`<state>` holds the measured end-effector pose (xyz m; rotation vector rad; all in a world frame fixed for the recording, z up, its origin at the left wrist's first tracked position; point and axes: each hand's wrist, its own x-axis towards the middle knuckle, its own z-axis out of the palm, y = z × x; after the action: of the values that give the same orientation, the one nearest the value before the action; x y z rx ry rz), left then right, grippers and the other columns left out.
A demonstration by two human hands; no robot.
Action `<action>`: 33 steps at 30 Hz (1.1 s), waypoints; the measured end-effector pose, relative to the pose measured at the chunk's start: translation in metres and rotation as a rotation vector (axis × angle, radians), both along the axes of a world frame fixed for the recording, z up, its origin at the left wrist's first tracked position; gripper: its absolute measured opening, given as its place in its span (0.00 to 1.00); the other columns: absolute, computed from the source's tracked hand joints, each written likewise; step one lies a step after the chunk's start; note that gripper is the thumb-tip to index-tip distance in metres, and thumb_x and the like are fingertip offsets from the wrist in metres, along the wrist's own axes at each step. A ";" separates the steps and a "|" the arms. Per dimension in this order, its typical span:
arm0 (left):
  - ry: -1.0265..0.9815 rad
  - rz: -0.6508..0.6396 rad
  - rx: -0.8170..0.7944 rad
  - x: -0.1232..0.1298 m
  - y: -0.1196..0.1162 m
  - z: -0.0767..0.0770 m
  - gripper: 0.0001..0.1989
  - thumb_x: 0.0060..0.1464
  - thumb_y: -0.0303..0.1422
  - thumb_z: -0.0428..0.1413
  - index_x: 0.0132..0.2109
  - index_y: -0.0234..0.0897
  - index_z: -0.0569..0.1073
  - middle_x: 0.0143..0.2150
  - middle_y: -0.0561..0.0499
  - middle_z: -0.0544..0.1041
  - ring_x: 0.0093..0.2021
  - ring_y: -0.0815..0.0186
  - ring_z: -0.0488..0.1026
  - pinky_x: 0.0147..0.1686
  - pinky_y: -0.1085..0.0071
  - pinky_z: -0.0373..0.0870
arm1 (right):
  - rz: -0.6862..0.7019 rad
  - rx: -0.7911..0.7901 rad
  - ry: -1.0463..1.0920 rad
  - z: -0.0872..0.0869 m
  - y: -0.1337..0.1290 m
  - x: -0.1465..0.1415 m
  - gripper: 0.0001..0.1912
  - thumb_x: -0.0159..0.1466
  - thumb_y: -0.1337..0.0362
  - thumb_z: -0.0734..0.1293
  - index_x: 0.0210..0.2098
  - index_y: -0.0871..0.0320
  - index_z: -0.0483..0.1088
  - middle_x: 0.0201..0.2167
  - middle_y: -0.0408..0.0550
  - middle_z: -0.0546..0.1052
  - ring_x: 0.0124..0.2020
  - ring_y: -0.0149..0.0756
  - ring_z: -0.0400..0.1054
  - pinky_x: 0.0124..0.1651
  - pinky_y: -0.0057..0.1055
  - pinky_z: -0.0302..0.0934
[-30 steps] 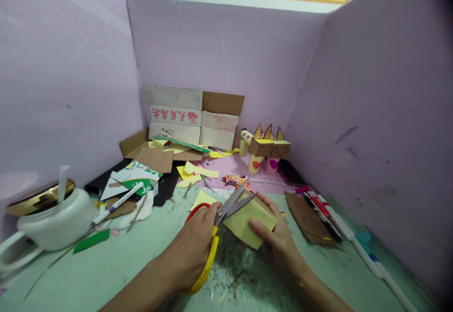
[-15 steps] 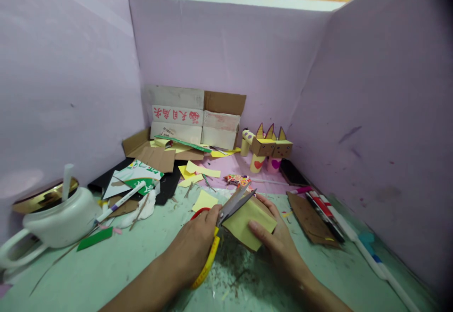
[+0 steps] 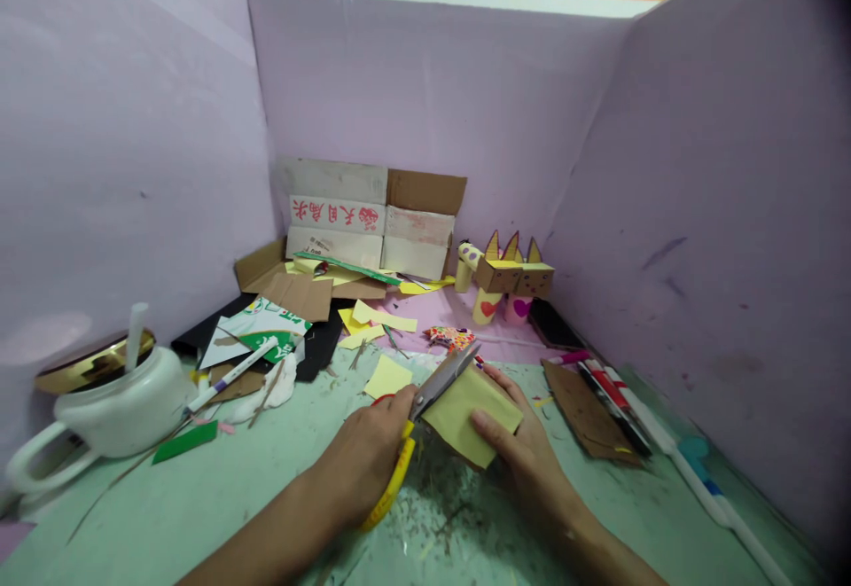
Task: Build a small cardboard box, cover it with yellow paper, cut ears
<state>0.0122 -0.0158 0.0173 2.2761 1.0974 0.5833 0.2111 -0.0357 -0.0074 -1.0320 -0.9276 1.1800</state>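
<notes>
Holding steel scissors [image 3: 425, 397] with red-and-yellow handles [image 3: 394, 490] at a flat, yellow-faced cardboard piece [image 3: 469, 413].
The left hand [image 3: 373, 444] is gripping the scissors, blades [image 3: 450, 373] nearly together; the right hand [image 3: 525, 449] is pinching the piece above the pale-green tabletop [image 3: 219, 499].

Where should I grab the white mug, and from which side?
Take the mug by its handle, ideally from the near left: the loop juts that way, away from the marker on the other side. Keep it level, since a white stick pokes from its mouth.
</notes>
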 end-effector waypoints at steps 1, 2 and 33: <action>-0.033 0.021 0.017 -0.001 0.002 -0.001 0.16 0.52 0.27 0.49 0.50 0.37 0.64 0.38 0.46 0.76 0.35 0.60 0.73 0.36 0.68 0.67 | 0.018 -0.006 0.056 0.002 0.000 -0.001 0.40 0.47 0.57 0.75 0.56 0.53 0.58 0.51 0.54 0.72 0.47 0.51 0.70 0.47 0.45 0.65; -0.060 0.065 0.041 -0.002 0.005 -0.001 0.15 0.53 0.28 0.48 0.48 0.37 0.64 0.34 0.49 0.76 0.31 0.63 0.72 0.33 0.70 0.67 | 0.046 -0.014 0.121 0.003 0.000 -0.001 0.40 0.46 0.58 0.75 0.56 0.53 0.58 0.51 0.54 0.72 0.47 0.51 0.70 0.47 0.45 0.64; -0.367 0.289 -0.381 0.031 -0.005 0.006 0.30 0.58 0.53 0.38 0.59 0.38 0.56 0.52 0.40 0.72 0.49 0.54 0.71 0.49 0.57 0.65 | 0.110 -0.024 -0.105 0.006 -0.004 -0.015 0.37 0.49 0.51 0.73 0.54 0.54 0.61 0.49 0.52 0.72 0.48 0.49 0.68 0.48 0.42 0.63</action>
<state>0.0434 -0.0209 0.0230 1.6225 1.2331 0.7916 0.1963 -0.0394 -0.0015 -1.0818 -1.0660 1.2398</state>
